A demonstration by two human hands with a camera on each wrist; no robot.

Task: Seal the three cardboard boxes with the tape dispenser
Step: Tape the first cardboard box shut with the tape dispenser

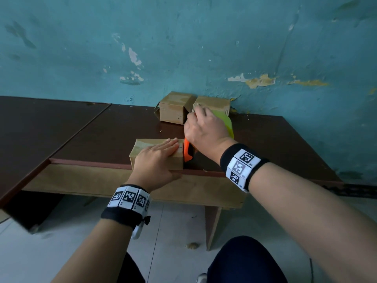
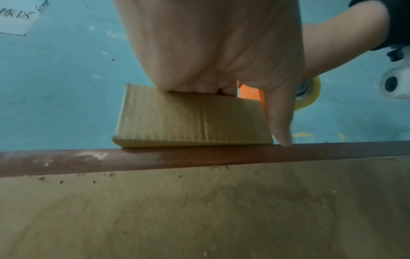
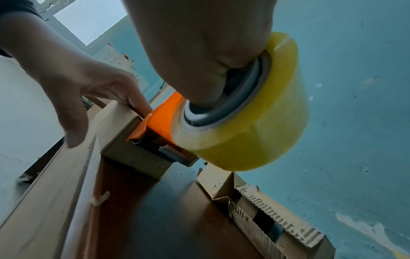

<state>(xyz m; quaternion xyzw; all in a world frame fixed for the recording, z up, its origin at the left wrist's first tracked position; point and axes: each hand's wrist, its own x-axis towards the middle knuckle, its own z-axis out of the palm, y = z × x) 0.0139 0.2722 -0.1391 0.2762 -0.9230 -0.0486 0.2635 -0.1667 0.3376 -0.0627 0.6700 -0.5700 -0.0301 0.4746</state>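
While the left hand (image 1: 157, 158) lies flat with straight fingers on top of the small brown cardboard box (image 1: 142, 148) at the near edge of the dark brown wooden table (image 1: 81, 129), the right hand (image 1: 206, 129) grips the orange tape dispenser (image 3: 162, 119) with its fingers curled through the core of the yellowish roll of clear packing tape (image 3: 255, 126). The flat palm seems there to pin the flaps shut and to stop the light box from sliding when the tape is pulled.

Seen from the head camera, the dispenser's orange mouth sits against the box's end face at 3 o'clock, touching the cardboard just below the top edge, right beside the left fingertips. That placement suggests a strip is being anchored on the side wall before it is drawn across the top seam toward 9 o'clock. The roll itself hangs off to 3 o'clock of the mouth, under the gripping hand, so the box lies at about 9 o'clock from the grip, apart from the palm and met only by the dispenser's front.

Two more brown cardboard boxes (image 1: 193, 108) stand side by side at 12 o'clock against the teal wall (image 1: 183, 37); in the right wrist view one shows an open corrugated end, so I judge they are not yet sealed.
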